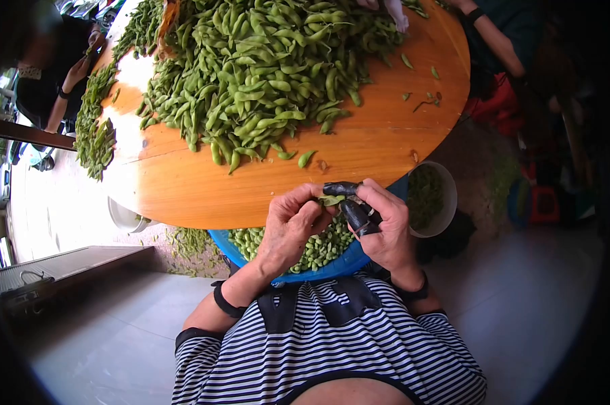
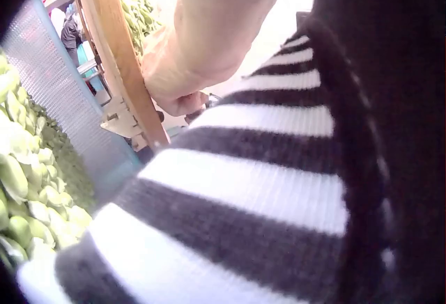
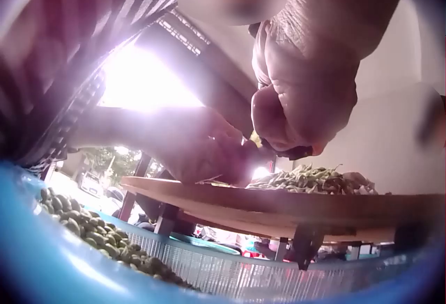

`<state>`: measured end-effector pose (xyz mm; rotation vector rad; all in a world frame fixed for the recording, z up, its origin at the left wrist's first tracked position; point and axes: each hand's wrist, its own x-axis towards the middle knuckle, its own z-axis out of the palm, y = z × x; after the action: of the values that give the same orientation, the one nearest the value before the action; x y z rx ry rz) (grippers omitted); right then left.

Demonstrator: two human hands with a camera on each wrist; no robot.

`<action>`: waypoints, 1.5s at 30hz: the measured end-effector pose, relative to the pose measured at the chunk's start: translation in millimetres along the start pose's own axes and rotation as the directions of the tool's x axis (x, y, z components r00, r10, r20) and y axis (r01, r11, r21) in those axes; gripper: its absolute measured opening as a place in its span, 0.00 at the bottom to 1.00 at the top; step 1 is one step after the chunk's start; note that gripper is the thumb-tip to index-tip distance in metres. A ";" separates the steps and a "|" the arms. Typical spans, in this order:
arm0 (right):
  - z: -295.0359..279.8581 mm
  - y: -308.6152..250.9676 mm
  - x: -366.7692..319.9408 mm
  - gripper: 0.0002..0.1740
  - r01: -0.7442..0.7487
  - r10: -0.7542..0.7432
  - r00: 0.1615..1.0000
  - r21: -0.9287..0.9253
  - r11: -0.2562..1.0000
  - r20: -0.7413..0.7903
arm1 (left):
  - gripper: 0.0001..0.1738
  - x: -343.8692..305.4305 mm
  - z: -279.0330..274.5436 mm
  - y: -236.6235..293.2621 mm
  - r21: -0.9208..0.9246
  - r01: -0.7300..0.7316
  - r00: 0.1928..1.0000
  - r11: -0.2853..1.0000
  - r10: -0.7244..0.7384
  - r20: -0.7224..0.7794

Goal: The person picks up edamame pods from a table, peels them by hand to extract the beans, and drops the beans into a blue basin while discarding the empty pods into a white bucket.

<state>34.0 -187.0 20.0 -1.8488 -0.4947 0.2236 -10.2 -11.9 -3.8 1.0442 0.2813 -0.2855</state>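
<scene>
Both my hands meet above a blue basin [image 1: 235, 251] at the table's near edge. My left hand [image 1: 293, 226] pinches one end of a green pod [image 1: 331, 200] with curled fingers. On the other side, my right hand [image 1: 386, 226], with black coverings on its thumb and fingers, grips the same pod. Shelled green beans [image 1: 322, 251] lie in the basin under the hands. In the right wrist view, my right hand [image 3: 306, 74] is bent downward, with its fingertips partly hidden. The left wrist view shows part of my left hand [image 2: 188, 60]; the pod cannot be made out there.
A large heap of pods [image 1: 251, 74] covers much of the round wooden table [image 1: 204, 192]. A white bucket [image 1: 448, 202] stands at the right, another container [image 1: 126, 216] at the left. One person's hands [image 1: 79, 71] are at the far left, another person's arm [image 1: 497, 37] at the upper right.
</scene>
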 end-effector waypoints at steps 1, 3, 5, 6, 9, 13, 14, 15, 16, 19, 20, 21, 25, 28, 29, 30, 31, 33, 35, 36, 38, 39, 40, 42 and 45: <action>-0.2 -0.9 -0.4 0.15 0.050 -0.051 0.998 -0.034 0.998 -0.028 | 0.10 0.9 -3.9 -5.9 -0.006 -0.013 0.999 1.000 0.013 0.045; -13.0 1.9 -3.7 0.14 -0.089 0.088 0.996 0.078 0.993 0.016 | 0.09 -2.2 -1.0 -6.8 -0.011 -0.025 0.996 1.000 0.026 0.091; -46.0 9.7 -18.3 0.16 -0.100 0.099 0.994 0.021 0.995 0.046 | 0.11 -9.4 14.0 6.0 0.371 -0.176 0.982 0.912 0.135 0.134; -58.3 2.2 -23.8 0.22 -0.103 0.113 0.993 0.204 0.974 -0.042 | 0.13 -10.1 9.9 14.1 0.628 -0.312 0.948 0.713 0.186 0.260; -128.6 10.4 -41.2 0.15 -0.115 0.139 0.990 -0.417 0.901 0.026 | 0.15 -10.0 -0.5 27.1 0.762 -0.406 0.914 0.505 0.219 0.342; -141.4 15.8 -51.8 0.23 -0.183 0.074 0.982 -0.763 0.619 -0.176 | 0.15 19.8 -3.4 36.1 0.950 -0.288 0.789 0.123 0.593 0.162; -138.4 16.6 -49.6 0.23 -0.179 0.068 0.982 -0.764 0.620 -0.175 | 0.15 25.2 -8.9 33.0 0.950 -0.289 0.785 0.121 0.598 0.163; -127.7 14.2 -44.8 0.23 -0.196 0.054 0.972 -0.668 0.718 -0.228 | 0.17 31.7 -17.8 25.8 0.949 -0.313 0.770 0.040 0.595 0.229; -115.9 12.6 -39.5 0.23 -0.202 0.046 0.959 -0.558 0.805 -0.280 | 0.18 35.3 -21.5 22.9 0.941 -0.335 0.754 -0.041 0.587 0.294; -70.4 6.9 -20.5 0.22 -0.184 0.141 0.964 -0.184 0.966 -0.224 | 0.21 30.5 -14.7 22.4 0.941 -0.337 0.773 -0.007 0.569 0.281; -54.6 10.3 -16.5 0.22 -0.110 0.092 0.980 -0.096 0.989 -0.174 | 0.14 27.6 -9.9 24.9 0.922 -0.384 0.741 0.047 0.611 0.277; -41.6 0.1 -11.7 0.21 -0.145 0.145 0.982 0.013 0.989 -0.118 | 0.14 24.1 -5.6 24.7 0.921 -0.388 0.741 0.043 0.609 0.284; -10.3 -8.1 -5.4 0.18 -0.243 0.228 0.970 0.353 0.904 0.085 | 0.07 6.8 4.7 21.9 0.213 -0.109 0.992 0.971 0.118 -0.034; -1.2 -4.3 -5.7 0.16 -0.280 0.237 0.960 0.518 0.808 0.149 | 0.07 4.9 5.8 10.4 0.013 -0.083 0.996 0.996 0.084 -0.010; 0.2 -2.7 -6.2 0.16 -0.265 0.211 0.964 0.548 0.794 0.161 | 0.07 4.3 7.6 7.9 0.009 -0.081 0.997 0.997 0.081 -0.007; 1.1 -1.0 -6.8 0.16 -0.284 0.222 0.959 0.590 0.756 0.177 | 0.07 3.9 9.9 5.6 0.026 -0.142 0.989 0.990 0.143 -0.047; 2.8 0.1 -8.0 0.16 -0.285 0.224 0.958 0.588 0.757 0.176 | 0.08 3.8 12.3 3.2 0.045 -0.201 0.975 0.979 0.204 -0.087; 7.0 0.5 -9.7 0.15 -0.222 0.174 0.975 0.716 0.662 0.141 | 0.08 5.6 17.9 -3.7 0.105 -0.280 0.949 0.954 0.292 -0.119; 9.5 -3.9 -7.8 0.14 -0.227 0.211 0.972 0.630 0.743 0.102 | 0.08 5.0 17.7 -6.5 0.169 -0.355 0.914 0.920 0.379 -0.146; 10.5 -5.2 -6.8 0.14 -0.236 0.243 0.968 0.535 0.811 0.057 | 0.08 4.2 16.7 -7.2 0.235 -0.351 0.910 0.906 0.390 -0.143; 14.2 1.9 -4.8 0.13 -0.174 0.191 0.982 0.456 0.873 0.008 | 0.09 3.0 13.2 -4.9 0.300 -0.346 0.906 0.889 0.400 -0.140; 15.3 5.4 -3.6 0.12 -0.110 0.133 0.990 0.369 0.923 -0.038 | 0.10 1.6 9.2 -0.5 0.108 -0.212 0.969 0.971 0.224 -0.108; 12.2 8.2 -2.3 0.12 -0.112 0.134 0.990 0.370 0.922 -0.036 | 0.11 1.2 7.0 2.0 -0.080 -0.052 0.998 0.995 0.049 -0.041; 3.9 14.2 -1.7 0.12 -0.264 0.165 0.964 0.748 0.608 0.206 | 0.12 2.2 7.9 0.1 -0.230 0.018 1.000 0.973 -0.014 0.018; 5.7 21.2 -3.2 0.12 -0.245 0.121 0.970 0.837 0.490 0.213 | 0.14 4.6 7.7 -1.5 -0.401 0.097 0.993 0.911 -0.061 0.103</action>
<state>33.6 -189.0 -2.1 -0.8678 -0.1822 0.6224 -5.8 -19.8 -3.0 0.6073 0.2887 -0.3289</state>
